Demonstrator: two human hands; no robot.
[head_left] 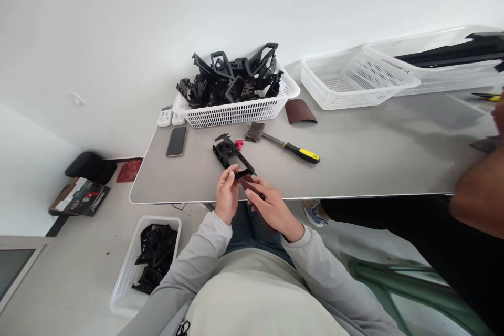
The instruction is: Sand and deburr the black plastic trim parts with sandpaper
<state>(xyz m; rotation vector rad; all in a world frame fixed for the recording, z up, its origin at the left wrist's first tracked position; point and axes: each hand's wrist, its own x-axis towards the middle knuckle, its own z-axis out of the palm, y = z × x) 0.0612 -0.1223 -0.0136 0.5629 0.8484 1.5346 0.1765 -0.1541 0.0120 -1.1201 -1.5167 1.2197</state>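
Observation:
My left hand (227,191) is closed on the near end of a black plastic frame part (226,151), just over the table's front edge. A strip of dark reddish-brown sandpaper (246,184) is in my right hand (271,205), its end against or very close to the part; whether it is wrapped round something I cannot tell. Beyond the part are a black caliper-like tool (222,136) and a small red piece (239,144). Right of these lie a worn grey-brown abrasive piece (254,132) and a file with a black and yellow handle (301,153).
A white basket (236,114) heaped with black parts stands at the back, beside curled brown sandpaper (300,111). A phone (176,142) lies left. White baskets (350,98) stand right. Another person's arm (480,194) reaches in at right. A floor bin (125,278) holds black parts.

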